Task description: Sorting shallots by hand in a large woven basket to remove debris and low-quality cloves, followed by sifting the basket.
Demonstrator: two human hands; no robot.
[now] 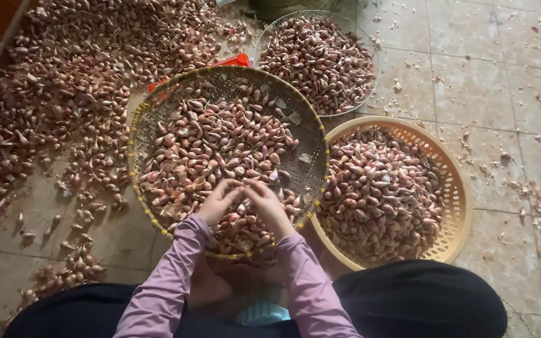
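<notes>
Head view: shallot bulbs (208, 141) are sorted over a round woven tray (151, 112). The left hand (217, 203) and right hand (269, 205) meet above its near edge, fingertips pinched on one bulb, best worked low. A tan basket (455, 188) sits right of the tray.

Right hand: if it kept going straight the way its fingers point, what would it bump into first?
The right hand points up and left, fingertips meeting the left hand. So it would likely hit those fingers first; beyond them lie the garlic cloves in the woven tray.
</notes>
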